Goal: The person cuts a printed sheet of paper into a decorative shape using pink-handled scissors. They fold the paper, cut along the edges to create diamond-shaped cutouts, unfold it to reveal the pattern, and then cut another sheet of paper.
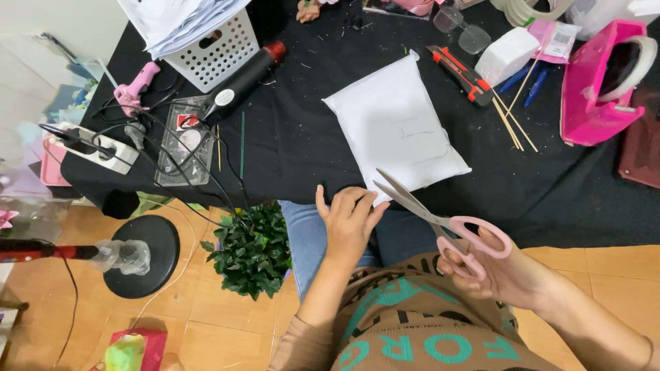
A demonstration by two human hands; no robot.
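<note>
Our right hand (pixel 505 271) has its fingers through the pink handles of the scissors (pixel 440 220), gripping them with the blades slightly parted and pointing up-left toward the white packet (pixel 395 130). The blade tips sit right at the packet's near edge. Our left hand (pixel 349 221) isn't holding anything; it's loose, fingers slightly curled, fingertips touching the near left corner of that same packet.

The white packet lies flat on the black table (pixel 302 137), roughly in the middle. Just right of the packet there's a red and black box cutter (pixel 459 72), a few thin wooden sticks (pixel 512 117) and a white block (pixel 507 56). Further right of it sits a pink tape dispenser (pixel 601 86). Left of the packet we've got a black heat gun (pixel 240 84), a white basket (pixel 212 49) stacked with paper, a clear tray (pixel 184 141) and a mess of cables. Below the packet, off the table on the left, stands a leafy green plant (pixel 253 251).
</note>
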